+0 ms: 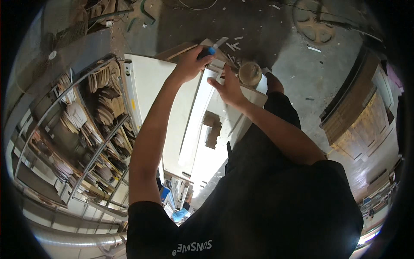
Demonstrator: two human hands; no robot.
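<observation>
A long white strip (199, 110) lies lengthwise on the pale worktable (148, 82), its far end near the table's far edge. My left hand (189, 65) is closed around a black-and-blue handled tool (209, 52) at that end; its working part cannot be made out. My right hand (230, 89) holds the right side of the same end, thumb on top and the other fingers curled at the edge, partly hidden. Beyond the tool, a thin pale offcut (221, 42) sticks out over the table's edge.
A round brown container (250, 74) stands right of my right hand. On the table lies a notched brown block (212, 131). Racks of curved wooden pieces (77, 114) stand at left. Scraps (234, 46) litter the floor; stacked boards (358, 116) are at right. Another person (181, 213) is partly visible below.
</observation>
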